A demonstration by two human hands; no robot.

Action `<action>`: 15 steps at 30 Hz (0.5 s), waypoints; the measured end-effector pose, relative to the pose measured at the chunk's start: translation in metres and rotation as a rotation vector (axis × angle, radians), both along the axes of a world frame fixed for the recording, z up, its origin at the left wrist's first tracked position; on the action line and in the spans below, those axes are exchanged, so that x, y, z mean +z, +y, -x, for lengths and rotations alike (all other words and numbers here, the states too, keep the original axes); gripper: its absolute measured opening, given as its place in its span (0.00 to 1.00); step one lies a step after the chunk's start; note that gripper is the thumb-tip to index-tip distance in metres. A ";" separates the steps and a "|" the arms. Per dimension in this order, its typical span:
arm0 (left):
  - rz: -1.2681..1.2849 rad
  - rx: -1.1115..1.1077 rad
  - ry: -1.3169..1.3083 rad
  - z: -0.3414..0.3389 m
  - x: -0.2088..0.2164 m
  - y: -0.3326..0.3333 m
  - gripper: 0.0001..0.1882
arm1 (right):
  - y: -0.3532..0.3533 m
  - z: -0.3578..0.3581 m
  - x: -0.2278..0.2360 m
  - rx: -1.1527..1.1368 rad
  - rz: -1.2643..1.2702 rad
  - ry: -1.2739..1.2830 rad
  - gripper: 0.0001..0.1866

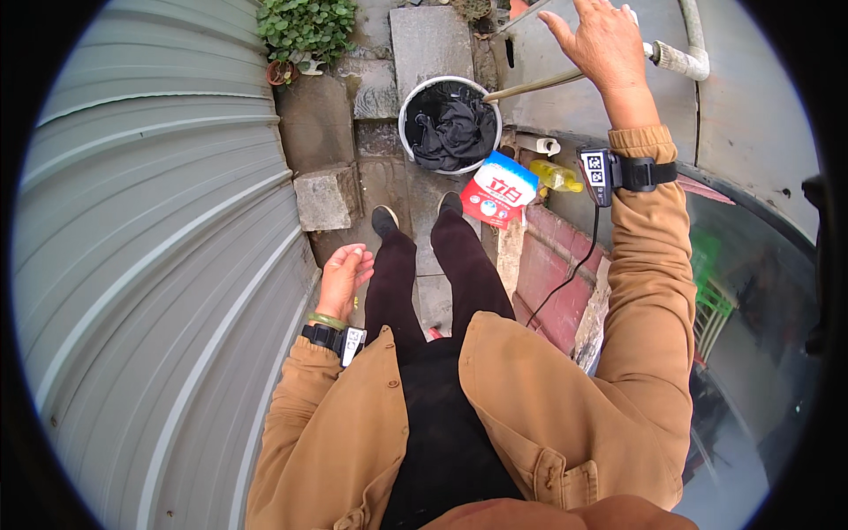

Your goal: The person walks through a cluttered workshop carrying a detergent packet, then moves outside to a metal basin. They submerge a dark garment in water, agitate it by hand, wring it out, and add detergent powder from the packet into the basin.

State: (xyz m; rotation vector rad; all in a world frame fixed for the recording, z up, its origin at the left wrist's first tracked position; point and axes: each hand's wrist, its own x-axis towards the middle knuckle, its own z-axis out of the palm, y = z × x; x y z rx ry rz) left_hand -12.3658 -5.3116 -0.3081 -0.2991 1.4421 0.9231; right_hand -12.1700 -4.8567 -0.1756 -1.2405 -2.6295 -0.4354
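A white bucket (405, 141) stands ahead of my feet, with dark wet-looking cloth (455, 128) bunched inside. A tan hose (539, 86) runs over its right rim from a pipe fitting. My right hand (605, 44) is raised above the hose near the grey elbow pipe (693, 64), thumb spread wide, its fingertips partly cut off by the top edge. By my left thigh, my left hand (344, 278) hangs with its fingers loosely curled and the thumb against them; nothing shows in it. Beside the bucket leans a red, white and blue detergent packet (499, 192).
A yellow bottle (556, 176) lies right of the packet. Grey corrugated metal wall (159, 265) closes off the left side. A leafy potted plant (305, 31) stands at the far left, and a loose stone block (325, 199) lies below it. Metal panels line the right.
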 end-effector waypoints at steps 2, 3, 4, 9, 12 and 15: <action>-0.058 -0.008 -0.022 -0.008 -0.014 0.011 0.10 | -0.010 0.003 0.006 0.155 -0.003 0.115 0.25; -0.008 0.000 -0.046 -0.012 -0.020 0.016 0.10 | -0.020 0.002 0.007 0.230 0.004 0.149 0.24; -0.003 0.008 -0.060 -0.017 -0.026 0.020 0.10 | -0.037 -0.002 0.005 0.305 0.011 0.185 0.24; -0.038 0.002 -0.164 -0.033 -0.085 0.045 0.08 | -0.150 -0.071 -0.113 0.224 0.718 0.227 0.16; 0.013 -0.047 -0.234 -0.036 -0.135 0.053 0.09 | -0.192 -0.141 -0.237 -0.181 1.006 0.008 0.23; 0.053 -0.057 -0.293 -0.038 -0.179 0.055 0.10 | -0.201 -0.199 -0.335 -0.320 0.994 -0.210 0.35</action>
